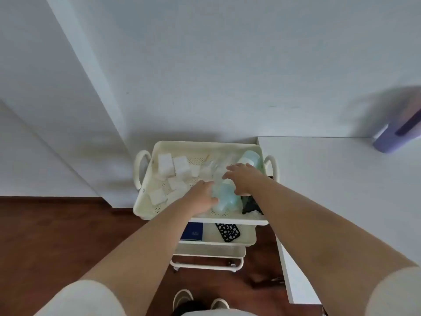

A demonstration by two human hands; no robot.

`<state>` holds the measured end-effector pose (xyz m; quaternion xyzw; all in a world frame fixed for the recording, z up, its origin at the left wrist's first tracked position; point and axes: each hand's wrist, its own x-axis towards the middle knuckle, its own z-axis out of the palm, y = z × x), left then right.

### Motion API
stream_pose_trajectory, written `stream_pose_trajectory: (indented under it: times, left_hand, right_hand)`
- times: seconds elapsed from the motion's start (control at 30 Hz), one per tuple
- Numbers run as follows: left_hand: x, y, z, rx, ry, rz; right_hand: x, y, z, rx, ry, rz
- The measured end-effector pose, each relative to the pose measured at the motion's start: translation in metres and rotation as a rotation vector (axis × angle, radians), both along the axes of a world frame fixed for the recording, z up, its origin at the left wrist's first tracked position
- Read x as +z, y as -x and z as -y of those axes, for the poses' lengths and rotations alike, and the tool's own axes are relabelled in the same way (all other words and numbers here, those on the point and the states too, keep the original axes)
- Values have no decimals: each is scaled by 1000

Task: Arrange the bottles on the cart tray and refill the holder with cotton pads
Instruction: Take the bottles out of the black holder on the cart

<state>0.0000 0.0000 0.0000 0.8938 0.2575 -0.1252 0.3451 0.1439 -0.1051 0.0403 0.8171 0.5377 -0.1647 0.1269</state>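
The cream cart tray (145,205) holds several white cotton pads (180,169) scattered on its left half. A clear holder (210,168) stands mid-tray, blurred. One pale green bottle (250,156) is at the back right corner. A second pale green bottle (227,200) lies near the front middle. My left hand (201,197) presses against that bottle's left side with its fingers curled onto it. My right hand (243,177) hovers just over the bottle's far end, fingers spread towards the clear holder. A dark green object (250,205) sits at the front right.
A white table (341,179) stands right beside the cart, with a purple object (391,142) at its back. The cart's lower shelf holds a blue booklet (192,232) and a black spotted case (227,232). A white wall is behind, dark wooden floor below.
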Motion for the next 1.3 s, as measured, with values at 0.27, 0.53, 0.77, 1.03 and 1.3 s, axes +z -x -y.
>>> stream_pose_trajectory:
  times: [0.27, 0.53, 0.77, 1.03, 1.3]
  left_hand:
    - [-33, 7, 12, 94, -277, 69]
    - [-50, -8, 24, 79, -334, -122]
    - [-45, -4, 28, 202, -277, 67]
    - [25, -16, 5, 276, -419, 424]
    - [86, -75, -18, 87, -491, 563]
  right_hand:
    - [-23, 2, -9, 15, 64, 89]
    - [-33, 4, -13, 54, 38, 176]
    - [-23, -1, -10, 24, 20, 111]
    - [14, -29, 6, -241, -328, -259]
    - [23, -64, 19, -473, -677, -424]
